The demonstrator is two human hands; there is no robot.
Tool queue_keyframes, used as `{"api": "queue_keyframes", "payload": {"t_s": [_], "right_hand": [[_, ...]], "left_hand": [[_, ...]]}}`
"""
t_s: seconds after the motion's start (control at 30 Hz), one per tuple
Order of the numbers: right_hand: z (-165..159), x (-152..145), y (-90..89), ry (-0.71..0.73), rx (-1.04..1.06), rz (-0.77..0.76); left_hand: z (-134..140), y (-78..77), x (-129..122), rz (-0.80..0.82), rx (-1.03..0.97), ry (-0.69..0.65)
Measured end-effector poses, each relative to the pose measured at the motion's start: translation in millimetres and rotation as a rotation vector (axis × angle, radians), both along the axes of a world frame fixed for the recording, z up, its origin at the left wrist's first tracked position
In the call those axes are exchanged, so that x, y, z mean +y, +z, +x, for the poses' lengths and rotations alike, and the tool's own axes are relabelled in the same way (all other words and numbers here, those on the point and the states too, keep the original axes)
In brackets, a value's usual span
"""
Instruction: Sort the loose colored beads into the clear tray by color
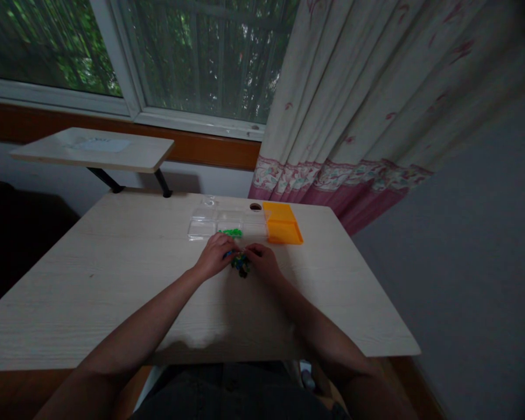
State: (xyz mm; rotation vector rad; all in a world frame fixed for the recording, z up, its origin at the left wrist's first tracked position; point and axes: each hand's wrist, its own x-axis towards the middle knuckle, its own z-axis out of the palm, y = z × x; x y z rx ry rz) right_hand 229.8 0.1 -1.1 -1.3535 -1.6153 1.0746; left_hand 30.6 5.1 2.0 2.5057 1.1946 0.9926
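Both hands meet over the middle of the table around a small multicoloured toy piece (240, 263) with blue, green and dark parts; its exact kind is too small to tell. My left hand (216, 255) reaches in from the left, fingers curled and closed at the toy's upper left side. From the right, my right hand (263, 258) pinches at its upper right side with thumb and forefinger. Just beyond the left fingers, small bright green pieces (231, 232) lie in a clear plastic compartment tray (201, 228). The fingers hide part of the toy.
An orange open box (283, 224) sits right of the clear tray, near a round cable hole (255, 207). A raised shelf (149, 153) on black legs stands at the table's back left. A curtain (332, 116) hangs behind the pale wooden table (114, 280).
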Motion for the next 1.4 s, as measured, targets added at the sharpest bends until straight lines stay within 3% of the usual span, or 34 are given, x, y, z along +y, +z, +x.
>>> {"api": "queue_keyframes", "payload": {"t_s": [0.17,0.4,0.57,1.03,1.4], "right_hand": [[11,8,1.9,-0.019,-0.082,0.055],[31,17,-3.7,0.101,-0.351,0.194],[35,19,-6.1,0.193,-0.433,0.253],[29,18,-4.1,0.259,-0.532,0.308],[27,19,-12.2,0.084,-0.301,0.193]], "left_hand": [[-9,-1.3,8,0.051,-0.041,0.112],[-27,-3.0,24,0.107,-0.094,0.451],[-29,-9.7,28,0.123,-0.095,0.507],[-29,-12.3,28,0.100,-0.091,0.464],[-7,-3.5,4,0.048,-0.027,0.016]]}}
